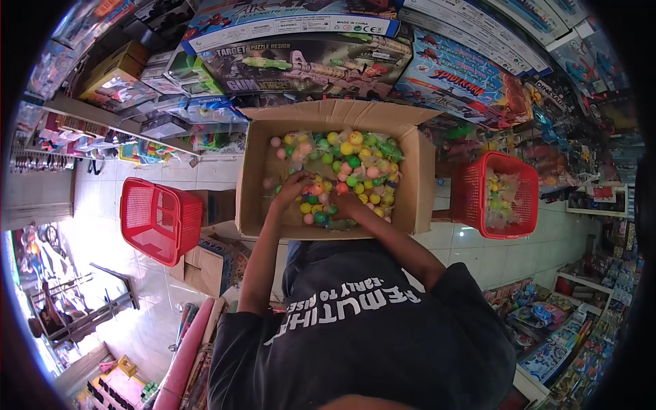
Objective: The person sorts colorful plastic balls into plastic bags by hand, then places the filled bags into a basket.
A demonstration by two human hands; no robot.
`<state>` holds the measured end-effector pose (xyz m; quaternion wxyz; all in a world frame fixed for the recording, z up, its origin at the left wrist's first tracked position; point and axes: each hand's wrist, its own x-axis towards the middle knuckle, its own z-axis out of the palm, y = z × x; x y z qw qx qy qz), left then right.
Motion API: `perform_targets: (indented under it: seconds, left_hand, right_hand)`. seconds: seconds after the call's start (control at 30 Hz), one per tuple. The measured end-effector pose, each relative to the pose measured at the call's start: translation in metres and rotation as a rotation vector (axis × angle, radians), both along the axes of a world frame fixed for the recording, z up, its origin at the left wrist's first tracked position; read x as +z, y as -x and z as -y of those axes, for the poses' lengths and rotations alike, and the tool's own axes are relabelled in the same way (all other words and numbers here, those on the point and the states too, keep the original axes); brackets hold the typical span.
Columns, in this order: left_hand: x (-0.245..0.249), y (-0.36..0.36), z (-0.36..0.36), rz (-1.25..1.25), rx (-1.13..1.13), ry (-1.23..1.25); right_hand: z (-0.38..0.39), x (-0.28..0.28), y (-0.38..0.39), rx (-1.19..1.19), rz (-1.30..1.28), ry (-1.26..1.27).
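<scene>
An open cardboard box (417,184) stands in front of me, with many small coloured balls (352,147) inside, in yellow, green, pink and orange. Clear plastic wraps groups of them. My left hand (294,189) reaches into the box, its fingers bent against a clear plastic bag of balls (317,186) near the middle. Just right of that bag, my right hand (347,205) is closed low among the balls. Its fingertips are hidden, so what it grips cannot be made out.
A red plastic basket (184,225) is at the left; another red basket (482,198) at the right holds bagged balls. Toy gun boxes (307,65) are stacked behind the cardboard box. Shelves of toys line both sides. Cardboard (205,270) lies on the tiled floor at left.
</scene>
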<state>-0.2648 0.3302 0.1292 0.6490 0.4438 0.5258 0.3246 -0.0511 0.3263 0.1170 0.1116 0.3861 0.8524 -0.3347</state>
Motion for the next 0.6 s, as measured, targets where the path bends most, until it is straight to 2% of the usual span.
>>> perform_targets:
  seconds: [0.1,0.17,0.2,0.27,0.4,0.47,0.57,0.6]
  left_hand:
    - [0.005,-0.001,0.002,0.042,-0.019,-0.019]
    - [0.001,-0.002,0.004,0.168,0.045,0.024]
    - [0.001,-0.002,0.004,0.172,0.026,0.019]
    - [0.000,0.001,0.009,0.120,0.021,0.014]
    - [0.007,0.008,0.021,0.154,-0.002,0.014]
    - [0.017,0.010,0.022,0.041,0.004,0.077]
    - [0.008,0.021,0.017,0.018,-0.100,0.020]
    - [0.012,0.023,0.016,0.017,-0.107,0.012]
  right_hand:
    - [-0.002,-0.001,-0.001,-0.064,0.001,0.020]
    - [-0.017,-0.007,-0.021,-0.150,-0.075,0.292]
    - [-0.015,0.000,-0.028,-0.168,-0.074,0.284]
    - [-0.003,0.017,-0.038,-0.491,-0.488,0.340]
    - [0.005,0.018,-0.042,-0.575,-0.476,0.305]
    - [0.007,0.047,-0.025,-0.547,-0.173,0.190]
    - [0.001,-0.005,-0.009,-0.444,-0.081,0.307]
    - [0.003,-0.001,-0.001,-0.451,-0.084,0.298]
